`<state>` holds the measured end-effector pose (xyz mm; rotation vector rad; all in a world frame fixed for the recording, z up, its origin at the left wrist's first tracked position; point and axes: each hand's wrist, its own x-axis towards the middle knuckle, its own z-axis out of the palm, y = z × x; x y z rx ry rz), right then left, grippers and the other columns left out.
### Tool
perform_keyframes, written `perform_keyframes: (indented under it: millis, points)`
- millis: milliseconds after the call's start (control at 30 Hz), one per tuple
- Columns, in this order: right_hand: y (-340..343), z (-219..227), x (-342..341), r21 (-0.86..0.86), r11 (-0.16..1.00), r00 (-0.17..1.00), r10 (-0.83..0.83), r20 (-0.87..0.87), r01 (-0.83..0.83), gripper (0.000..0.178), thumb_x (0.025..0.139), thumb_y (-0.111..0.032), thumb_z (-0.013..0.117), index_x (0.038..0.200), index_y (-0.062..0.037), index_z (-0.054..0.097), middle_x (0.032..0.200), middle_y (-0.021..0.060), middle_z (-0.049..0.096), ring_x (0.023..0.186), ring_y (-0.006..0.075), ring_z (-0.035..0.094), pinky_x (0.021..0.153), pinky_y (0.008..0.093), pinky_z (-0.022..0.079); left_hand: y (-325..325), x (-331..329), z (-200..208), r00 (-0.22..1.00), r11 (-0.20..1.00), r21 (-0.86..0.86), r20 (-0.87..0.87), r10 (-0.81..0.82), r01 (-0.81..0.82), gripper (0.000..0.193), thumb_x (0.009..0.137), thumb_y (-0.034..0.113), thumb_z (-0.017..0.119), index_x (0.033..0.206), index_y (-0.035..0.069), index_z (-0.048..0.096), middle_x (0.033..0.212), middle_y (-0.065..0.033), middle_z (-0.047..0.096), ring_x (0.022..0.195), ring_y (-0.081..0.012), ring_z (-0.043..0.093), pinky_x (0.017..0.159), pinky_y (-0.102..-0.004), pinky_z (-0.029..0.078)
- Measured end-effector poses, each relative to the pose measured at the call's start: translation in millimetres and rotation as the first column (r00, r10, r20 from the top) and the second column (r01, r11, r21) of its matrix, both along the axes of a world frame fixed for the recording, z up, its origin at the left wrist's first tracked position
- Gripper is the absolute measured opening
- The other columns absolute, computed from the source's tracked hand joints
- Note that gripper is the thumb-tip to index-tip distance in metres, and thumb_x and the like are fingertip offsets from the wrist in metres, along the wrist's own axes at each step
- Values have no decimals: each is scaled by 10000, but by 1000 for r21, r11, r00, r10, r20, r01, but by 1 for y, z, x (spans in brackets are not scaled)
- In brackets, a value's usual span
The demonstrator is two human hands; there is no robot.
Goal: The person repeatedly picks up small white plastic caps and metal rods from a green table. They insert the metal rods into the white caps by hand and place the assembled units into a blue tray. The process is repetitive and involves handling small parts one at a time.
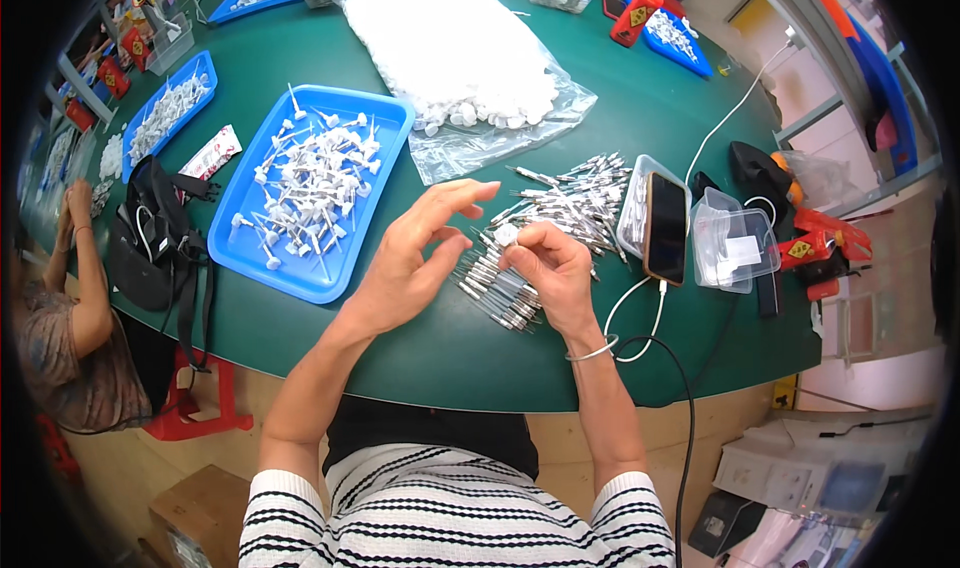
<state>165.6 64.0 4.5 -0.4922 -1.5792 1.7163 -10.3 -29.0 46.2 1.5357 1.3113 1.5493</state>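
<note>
My right hand (556, 270) is closed, thumb and forefinger pinching a small white cap (506, 235). Any shaft joined to the cap is hidden by my fingers. To its left my left hand (412, 258) holds nothing, thumb and fingers spread apart. Beneath and beside my right hand lies a row of slim metal shafts (496, 290), and a loose pile of similar shafts (580, 200) spreads just beyond. On the left, a blue tray (398, 128) holds many white-capped shafts (315, 183). A large clear bag (428, 160) full of white caps (460, 53) lies behind my hands.
On the right are a phone (666, 230) with a white cable, clear plastic boxes (722, 253) and a red bottle (825, 236). Another red bottle (640, 13) stands at the back. A black bag (150, 223) sits left, near another person's arm (92, 278).
</note>
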Motion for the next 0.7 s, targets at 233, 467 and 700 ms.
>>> perform_keyframes:
  millis: [233, 467, 700]
  points:
    - [-4, 11, 3, -24, 997, 992, 79, 98, -77, 144, 904, -107, 650, 920, 35, 631, 787, 40, 628, 745, 91, 600, 670, 218, 463, 4, -6, -7, 984, 984, -45, -9, -176, 175, 348, 853, -72, 573, 1182, 30, 621, 1185, -97, 588, 1051, -169, 578, 824, -262, 507]
    - [1, 17, 5, 23, 1000, 999, -3, 49, 2, 160, 886, -65, 640, 1024, 15, 622, 891, 53, 640, 798, 108, 603, 708, 251, 483, 9, -9, -19, 886, 963, -176, 451, -105, 204, 234, 886, 77, 642, 1096, -28, 640, 994, -82, 657, 886, -124, 622, 742, -247, 527]
    - [-10, 13, -11, 610, 752, 957, -288, -37, 250, 300, 739, 30, 739, 1006, -40, 621, 930, 93, 634, 823, 215, 627, 706, 313, 514, 14, 2, -28, 816, 948, -222, 575, -61, 227, 192, 912, 126, 631, 1053, -5, 629, 928, -62, 668, 825, -105, 636, 711, -237, 532]
